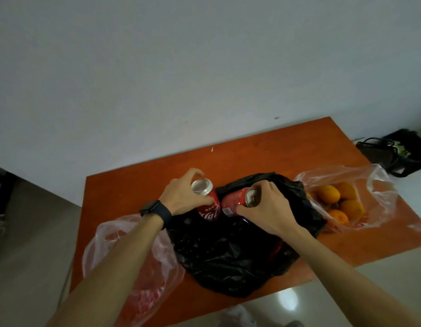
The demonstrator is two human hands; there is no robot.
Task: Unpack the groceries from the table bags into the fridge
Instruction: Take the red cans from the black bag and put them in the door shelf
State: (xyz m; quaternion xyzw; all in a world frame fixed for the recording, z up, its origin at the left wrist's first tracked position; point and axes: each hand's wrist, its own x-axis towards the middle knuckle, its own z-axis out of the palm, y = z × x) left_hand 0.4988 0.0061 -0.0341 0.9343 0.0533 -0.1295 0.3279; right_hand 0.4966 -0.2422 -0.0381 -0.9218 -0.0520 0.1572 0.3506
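Observation:
My left hand (181, 195) grips a red cola can (208, 204) near its silver top, just above the black plastic bag (230, 256) in the middle of the orange table (263, 152). My right hand (268, 208) grips a second red cola can (235, 201), tilted with its top toward me, over the bag's far opening. The two cans sit side by side, almost touching. A clear bag with several oranges (341, 201) lies to the right. Under my left forearm, another clear bag with red print (143, 279) lies at the left.
The table stands against a pale wall (181, 79). A dark basket-like bag (398, 152) sits on the floor beyond the table's right end. The table's near edge borders a pale, glossy floor (322, 296). A dark watch is on my left wrist.

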